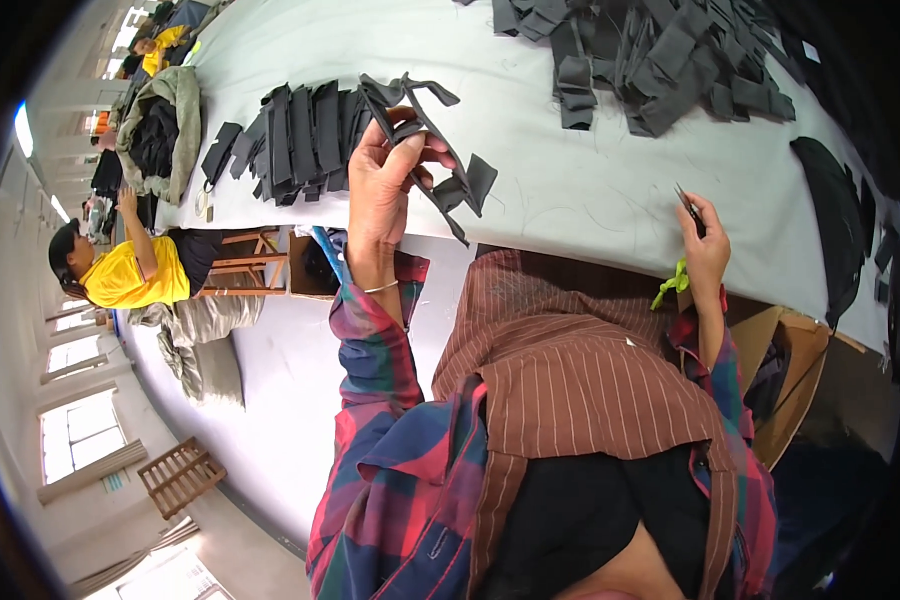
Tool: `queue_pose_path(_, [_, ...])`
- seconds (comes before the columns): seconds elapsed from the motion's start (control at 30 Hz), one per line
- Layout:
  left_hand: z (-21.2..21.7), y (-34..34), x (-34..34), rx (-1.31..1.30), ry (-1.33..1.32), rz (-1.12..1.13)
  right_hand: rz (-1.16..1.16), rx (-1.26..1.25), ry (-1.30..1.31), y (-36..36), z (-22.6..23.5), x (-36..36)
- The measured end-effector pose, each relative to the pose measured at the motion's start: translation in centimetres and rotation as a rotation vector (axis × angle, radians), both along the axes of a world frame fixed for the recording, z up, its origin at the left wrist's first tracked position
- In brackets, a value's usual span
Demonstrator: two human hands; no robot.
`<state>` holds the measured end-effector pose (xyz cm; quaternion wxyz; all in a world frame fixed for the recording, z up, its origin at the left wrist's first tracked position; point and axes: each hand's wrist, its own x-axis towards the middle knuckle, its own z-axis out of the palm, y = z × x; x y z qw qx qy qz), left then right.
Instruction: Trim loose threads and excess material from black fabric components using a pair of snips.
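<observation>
My left hand point(378, 180) is raised over the near edge of the white table point(570, 180) and grips a dark grey fabric strap piece point(440, 150), whose loose ends hang to the right. Just left of it lies a row of flat dark grey strap pieces point(290, 140). My right hand point(705, 245) rests at the table's near edge, fingers closed on small thread snips point(688, 208) that point up and away. A green cord point(670, 285) hangs below that wrist.
A big heap of grey strap pieces point(660, 50) fills the far right of the table. Black fabric point(835, 225) lies at the right edge. A cardboard box point(795, 370) stands below it. A person in a yellow top point(130, 270) sits at left by a wooden stool point(250, 260).
</observation>
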<state>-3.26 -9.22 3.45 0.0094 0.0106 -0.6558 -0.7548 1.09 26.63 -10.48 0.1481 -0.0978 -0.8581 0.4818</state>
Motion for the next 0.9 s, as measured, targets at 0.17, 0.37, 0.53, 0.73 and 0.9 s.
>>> queue_pose_path(0.17, [0.5, -0.3, 0.1, -0.014, 0.057, 0.07, 0.021, 0.026, -0.035, -0.1, 0.0, 0.1])
queue_pose_path(0.37, [1.5, 2.0, 0.5, -0.152, 0.064, 0.073, 0.255, -0.196, -0.041, -2.5, 3.0, 0.5])
queue_pose_path(0.53, [1.5, 4.3, 0.6, -0.157, 0.012, 0.027, 0.451, 0.103, 0.221, -6.7, 8.9, -0.2])
queue_pose_path(0.73, [0.3, 6.0, 0.8, -0.198, -0.017, -0.01, 0.545, 0.195, 0.43, -10.1, 10.9, -1.5])
queue_pose_path(0.9, [-2.2, 3.3, 0.7, -0.366, -0.094, -0.142, 0.604, 0.277, 0.369, -10.1, 9.7, -0.6])
